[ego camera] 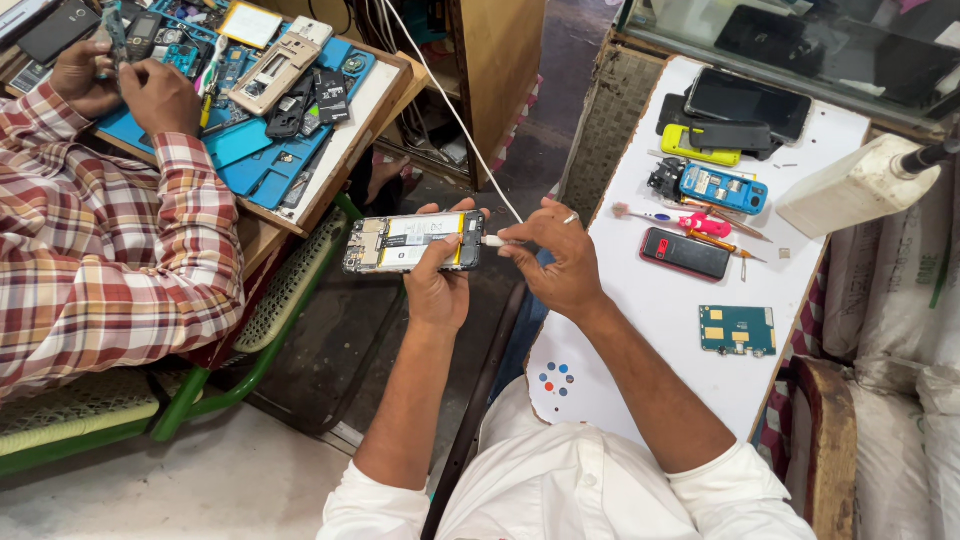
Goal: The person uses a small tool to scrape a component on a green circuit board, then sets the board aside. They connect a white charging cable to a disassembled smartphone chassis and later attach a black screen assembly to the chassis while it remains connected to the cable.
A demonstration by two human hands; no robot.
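Opened phone (413, 243) lies level in the left hand (437, 285), fingers wrapped around it, held over the gap beside the white worktop (640, 310). Right hand (560, 262) fingers pinch the white cable plug (493, 241) at the phone's end

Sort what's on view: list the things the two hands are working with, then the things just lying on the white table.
In hand:
opened phone, held by left hand
white cable plug, pinched by right hand

Lying about:
circuit board
red phone
blue phone frame
yellow phone
pink brush
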